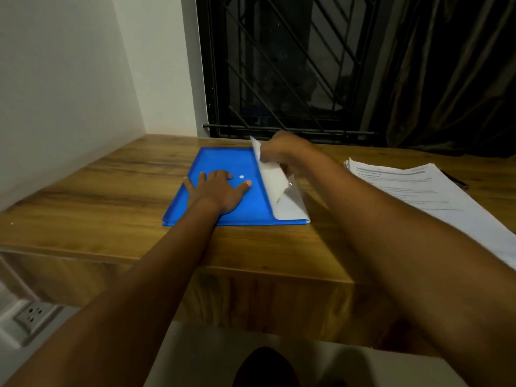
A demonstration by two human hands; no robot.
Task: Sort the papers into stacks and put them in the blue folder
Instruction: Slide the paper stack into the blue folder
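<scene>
I had the right hand point(279, 152) pinching the top edge of a white sheet point(275, 185), though blur hid the fingers; the sheet stood lifted and curling at the right side of the folder point(223, 160); whether it was loose paper or the folder's own flap I could not tell; it looked light and floppy, best taken by an edge; the left hand point(217, 191) lay flat, fingers spread, pressing the folder to the desk point(111, 191); the plastic looked slick, so it needed pinning; the papers point(418, 191) sat stacked well to the right
</scene>
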